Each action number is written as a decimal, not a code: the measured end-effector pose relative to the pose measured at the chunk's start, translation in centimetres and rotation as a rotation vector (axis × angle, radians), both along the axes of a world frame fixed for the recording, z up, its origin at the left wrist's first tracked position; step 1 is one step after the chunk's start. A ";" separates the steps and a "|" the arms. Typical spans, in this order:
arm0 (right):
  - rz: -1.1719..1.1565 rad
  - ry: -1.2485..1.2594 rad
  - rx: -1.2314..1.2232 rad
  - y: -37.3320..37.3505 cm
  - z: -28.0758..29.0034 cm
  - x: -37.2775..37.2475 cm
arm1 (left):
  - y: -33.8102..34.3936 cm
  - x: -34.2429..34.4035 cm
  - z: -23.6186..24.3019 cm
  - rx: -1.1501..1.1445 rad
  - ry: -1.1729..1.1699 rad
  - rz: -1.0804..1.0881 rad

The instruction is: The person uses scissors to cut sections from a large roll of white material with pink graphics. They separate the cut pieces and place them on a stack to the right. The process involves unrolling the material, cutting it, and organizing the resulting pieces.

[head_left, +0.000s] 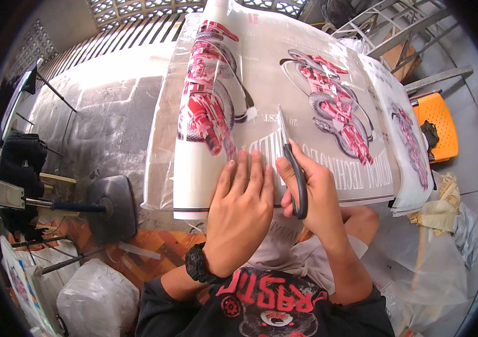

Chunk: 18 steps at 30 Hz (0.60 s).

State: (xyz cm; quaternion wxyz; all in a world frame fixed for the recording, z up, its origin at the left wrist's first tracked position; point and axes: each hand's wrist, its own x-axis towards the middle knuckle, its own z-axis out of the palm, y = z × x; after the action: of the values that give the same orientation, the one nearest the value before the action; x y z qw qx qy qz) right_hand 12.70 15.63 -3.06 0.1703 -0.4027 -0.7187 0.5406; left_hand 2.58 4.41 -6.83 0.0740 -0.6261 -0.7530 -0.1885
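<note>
Scissors and printed film, as I view them remotely through the head camera. The right hand is clamped on the black handles, and the blades point away from the wearer. They lie over the film between its left-hand and middle red-and-grey motifs; I cannot tell whether the blades are parted, or whether they bite into the sheet. The left hand grips nothing: it lies flat, palm down, fingers extended, on the film just left of the scissors. Its fingertips are near the lower end of the left-hand motif, beside a rolled, whitish section of the film. I note a black bracelet around the left wrist.

The film spreads before the seated wearer, its near edge above the lap. The middle motif lies right of the blades; a further motif appears on the sheet's right-hand portion. Surroundings, as I see them: a metal ladder at upper right, an orange plastic stool beside the film's right edge, a square black pad at left, and a clear plastic bag at lower left.
</note>
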 end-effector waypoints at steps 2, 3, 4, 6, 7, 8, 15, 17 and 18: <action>0.005 0.014 0.006 0.3 0.1 -0.3 | 0.0 0.1 0.1 0.005 -0.003 -0.002; 0.010 -0.004 0.004 0.5 0.2 -0.5 | 0.0 0.1 0.1 0.008 -0.008 -0.003; 0.012 -0.020 0.007 1.0 0.4 -0.7 | 0.1 0.0 0.1 0.018 -0.010 -0.007; 0.022 -0.027 0.023 1.9 0.6 -1.4 | 0.1 0.1 0.1 0.016 -0.013 -0.005; 0.032 -0.016 0.034 2.4 0.5 -1.8 | 0.0 0.1 0.0 0.013 -0.013 -0.004; 0.042 -0.005 0.047 3.1 0.3 -2.1 | 0.0 0.1 0.0 0.011 -0.014 -0.007; 0.143 0.015 0.091 6.8 0.3 -4.4 | 0.1 0.1 0.4 0.001 0.026 0.017; 0.149 0.043 0.078 7.7 -0.1 -5.2 | 0.0 0.1 0.4 0.001 0.020 0.020; 0.156 0.061 0.088 8.1 -0.2 -5.7 | 0.0 0.0 0.4 0.001 0.017 0.022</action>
State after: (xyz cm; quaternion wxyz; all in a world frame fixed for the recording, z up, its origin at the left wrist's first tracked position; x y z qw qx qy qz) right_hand 6.98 23.74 -3.28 0.1669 -0.3213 -0.7654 0.5321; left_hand 2.62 4.39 -6.39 0.0828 -0.6195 -0.7589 -0.1827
